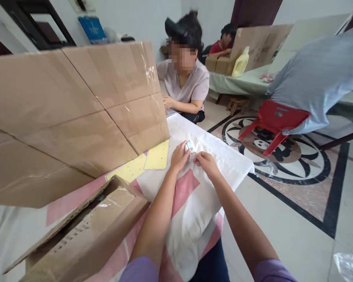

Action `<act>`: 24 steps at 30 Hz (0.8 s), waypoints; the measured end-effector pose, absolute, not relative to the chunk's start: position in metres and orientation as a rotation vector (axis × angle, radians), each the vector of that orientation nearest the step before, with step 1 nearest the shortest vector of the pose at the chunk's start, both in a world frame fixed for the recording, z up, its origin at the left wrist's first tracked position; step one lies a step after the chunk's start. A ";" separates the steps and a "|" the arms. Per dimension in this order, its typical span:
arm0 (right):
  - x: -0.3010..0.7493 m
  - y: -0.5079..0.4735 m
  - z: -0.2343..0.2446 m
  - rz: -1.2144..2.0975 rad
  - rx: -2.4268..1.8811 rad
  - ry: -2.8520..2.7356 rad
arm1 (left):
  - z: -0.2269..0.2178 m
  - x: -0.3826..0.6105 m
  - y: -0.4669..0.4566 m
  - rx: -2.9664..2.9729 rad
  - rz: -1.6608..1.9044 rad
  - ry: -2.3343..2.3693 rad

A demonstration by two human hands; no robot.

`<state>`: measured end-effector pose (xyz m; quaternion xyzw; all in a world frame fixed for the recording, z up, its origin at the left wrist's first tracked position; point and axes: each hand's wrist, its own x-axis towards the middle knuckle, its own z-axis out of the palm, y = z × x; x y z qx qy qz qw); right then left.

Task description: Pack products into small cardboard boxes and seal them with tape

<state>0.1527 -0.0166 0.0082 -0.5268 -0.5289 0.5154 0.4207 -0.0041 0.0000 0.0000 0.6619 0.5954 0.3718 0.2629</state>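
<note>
My left hand is closed around a small white and grey object that sticks out above the fingers. My right hand pinches at the same object from the right, fingers pressed together. Both hands hover over a table covered with a white, pink and yellow cloth. What the small object is cannot be made out.
A big flattened cardboard sheet stands on the table at the left. An open cardboard box lies near me. A seated person faces me at the far end. A red plastic stool, another person's back and a second table are on the right.
</note>
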 end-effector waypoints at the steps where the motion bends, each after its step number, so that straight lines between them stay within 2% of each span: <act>1: 0.153 -0.018 0.005 1.286 -1.322 -1.323 | -0.001 -0.004 0.001 1.789 1.006 1.608; 7: 0.155 -0.019 -0.005 1.184 -1.354 -1.389 | -0.002 -0.004 0.002 1.829 1.037 1.599; 24: 0.149 -0.026 0.005 0.985 -1.493 -1.537 | 0.007 0.002 0.000 1.737 0.999 1.627</act>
